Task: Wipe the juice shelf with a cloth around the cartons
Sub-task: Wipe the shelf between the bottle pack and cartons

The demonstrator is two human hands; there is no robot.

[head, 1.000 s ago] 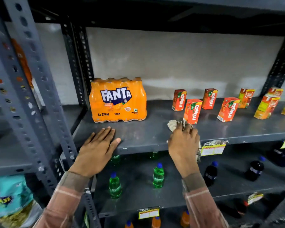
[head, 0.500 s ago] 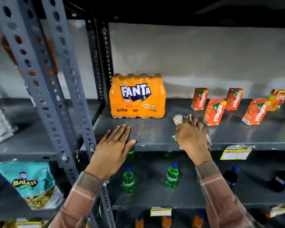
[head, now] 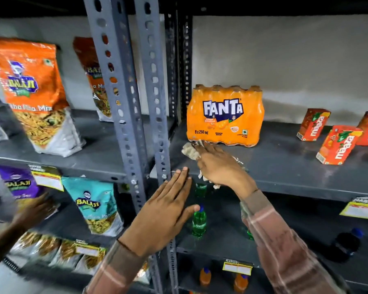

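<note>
Fingers of the right hand (head: 219,164) press flat on a crumpled cloth (head: 190,151), pinning it to the juice shelf (head: 285,166) just before the Fanta pack (head: 225,115), likely for scrubbing pressure. Cartons (head: 338,145) stand well apart to the right. The left hand (head: 164,211), fingers spread, holds nothing, seemingly steadying near the upright post (head: 157,124).

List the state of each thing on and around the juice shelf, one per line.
Right hand: pressing the cloth on the shelf.
Cloth: crumpled, under the right hand, at the Fanta pack's front left corner.
Left hand: open, flat, fingertips at the shelf's front edge.
Fanta pack: upright, wrapped.
Cartons: upright, right of the pack.
Shelf: dark and bare between items.
</note>
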